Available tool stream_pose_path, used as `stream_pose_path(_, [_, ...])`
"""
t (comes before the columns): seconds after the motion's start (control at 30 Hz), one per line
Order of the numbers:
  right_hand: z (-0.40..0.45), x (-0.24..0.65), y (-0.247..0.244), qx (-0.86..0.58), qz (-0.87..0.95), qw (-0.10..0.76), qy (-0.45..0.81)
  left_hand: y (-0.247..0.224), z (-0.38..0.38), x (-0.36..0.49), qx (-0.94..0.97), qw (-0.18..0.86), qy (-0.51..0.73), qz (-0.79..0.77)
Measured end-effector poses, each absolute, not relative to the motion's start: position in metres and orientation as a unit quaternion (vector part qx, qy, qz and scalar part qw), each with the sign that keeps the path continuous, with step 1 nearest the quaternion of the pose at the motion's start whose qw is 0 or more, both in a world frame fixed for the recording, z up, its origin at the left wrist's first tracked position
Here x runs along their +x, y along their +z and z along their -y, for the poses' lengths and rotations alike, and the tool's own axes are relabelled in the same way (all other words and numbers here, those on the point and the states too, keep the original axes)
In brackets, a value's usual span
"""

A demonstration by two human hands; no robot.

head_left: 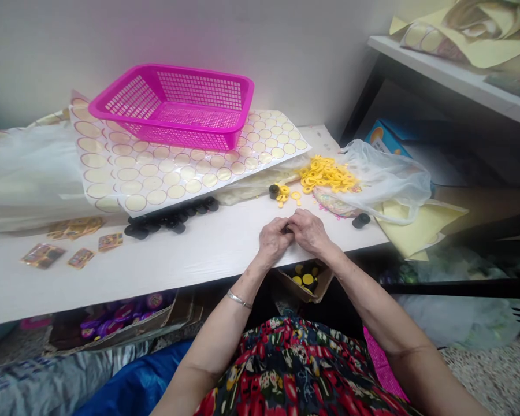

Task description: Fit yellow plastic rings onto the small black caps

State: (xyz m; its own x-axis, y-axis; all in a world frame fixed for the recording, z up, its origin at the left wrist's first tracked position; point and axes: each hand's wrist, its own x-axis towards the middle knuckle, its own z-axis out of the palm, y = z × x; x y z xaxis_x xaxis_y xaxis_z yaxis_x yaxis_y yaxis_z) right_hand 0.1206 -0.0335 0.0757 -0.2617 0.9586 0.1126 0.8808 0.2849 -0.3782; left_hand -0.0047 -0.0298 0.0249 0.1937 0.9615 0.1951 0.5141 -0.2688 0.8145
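Observation:
My left hand (274,239) and my right hand (308,232) meet above the front edge of the white table. Between their closed fingers is a small black round piece (288,229), mostly hidden by the fingertips. Beyond the hands lie a black cap-like piece (274,191) and a few yellow plastic rings with tabs (295,196). A heap of the same yellow rings (327,173) sits farther back. To the right of my right hand rests another black cylinder-shaped piece (361,221).
A pink basket (173,130) stands on sheets of round stickers (156,190). Several black pieces (173,218) and small printed packets (42,255) lie left. A clear plastic bag (385,173) is at right. Below the table are boxes of yellow-topped (307,280) and purple pieces (123,312).

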Motion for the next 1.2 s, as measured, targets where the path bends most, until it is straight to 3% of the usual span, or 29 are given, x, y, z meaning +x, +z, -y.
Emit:
stream_pose_path(0.33, [0.027, 0.129, 0.066, -0.569, 0.681, 0.342, 0.309, 0.026, 0.031, -0.004, 0.710, 0.310, 0.360, -0.520])
stream_pose_path(0.43, [0.017, 0.139, 0.065, -0.583, 0.653, 0.376, 0.304, 0.026, 0.030, -0.004, 0.710, 0.309, 0.358, -0.522])
stream_pose_path(0.5, [0.007, 0.145, 0.062, -0.633, 0.639, 0.365, 0.242, 0.024, 0.029, -0.005, 0.707, 0.311, 0.360, -0.523])
stream_pose_path(0.63, [-0.013, 0.144, 0.056, -0.719, 0.641, 0.243, 0.116, 0.020, 0.028, -0.005, 0.688, 0.318, 0.377, -0.532])
stream_pose_path(0.87, [-0.033, 0.127, 0.049, -0.741, 0.658, 0.126, 0.044, 0.016, 0.028, -0.005, 0.678, 0.318, 0.385, -0.540])
stream_pose_path(1.07, [-0.018, 0.139, 0.061, -0.755, 0.635, 0.149, 0.072, 0.019, 0.027, -0.006, 0.650, 0.365, 0.416, -0.520])
stream_pose_path(1.2, [0.012, 0.149, 0.081, -0.713, 0.605, 0.261, 0.238, 0.032, 0.030, -0.012, 0.557, 0.432, 0.517, -0.485])
